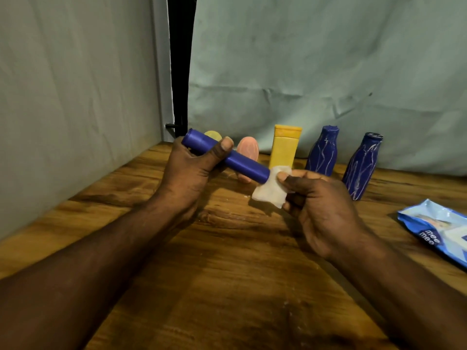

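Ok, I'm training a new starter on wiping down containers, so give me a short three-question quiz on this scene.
1. True or false: the left hand grips the blue tube.
2. What does the right hand pinch at the tube's near end? A) white wipe B) sponge C) brush
3. What colour is the flip-cap bottle standing behind the wipe?
Key: 1 true; 2 A; 3 yellow.
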